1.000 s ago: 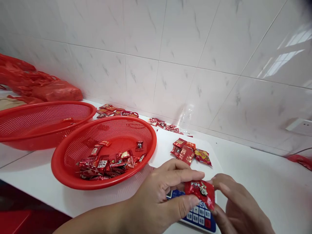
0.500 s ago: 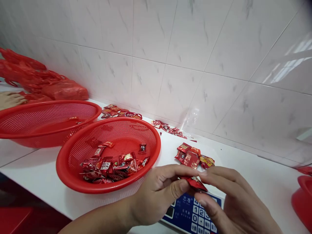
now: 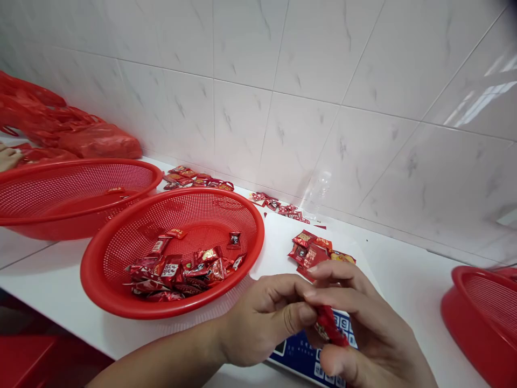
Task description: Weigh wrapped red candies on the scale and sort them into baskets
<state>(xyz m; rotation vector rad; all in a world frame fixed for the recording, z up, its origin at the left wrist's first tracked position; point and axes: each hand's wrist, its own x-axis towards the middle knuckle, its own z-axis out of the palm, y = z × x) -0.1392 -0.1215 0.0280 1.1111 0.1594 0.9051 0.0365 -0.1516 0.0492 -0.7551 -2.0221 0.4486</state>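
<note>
Over a scale with a blue keypad [image 3: 299,353], I hold a small red wrapped candy [image 3: 332,326] between my two hands. My left hand [image 3: 270,318] pinches its near-left end between thumb and forefinger. Curled round the candy from the right is my right hand [image 3: 375,328], with its fingertips against the left forefinger and its thumb low by the wrapper. Just behind my hands, several red and yellow candies [image 3: 317,254] lie in a pile on the scale's white plate [image 3: 274,245]. To the left stands a red mesh basket [image 3: 100,285] with many red candies [image 3: 169,269] in it.
Another red basket [image 3: 60,229] stands farther left, and a third [image 3: 464,312] at the right edge. Red plastic bags [image 3: 92,140] heap up at the back left beside another person's hand [image 3: 8,157]. Candy rows [image 3: 197,178] lie along the tiled wall [image 3: 242,118].
The candy in my hands has turned and now points more steeply downward. My right fingers have shifted left over it. The view has swung slightly, showing more of the right basket.
</note>
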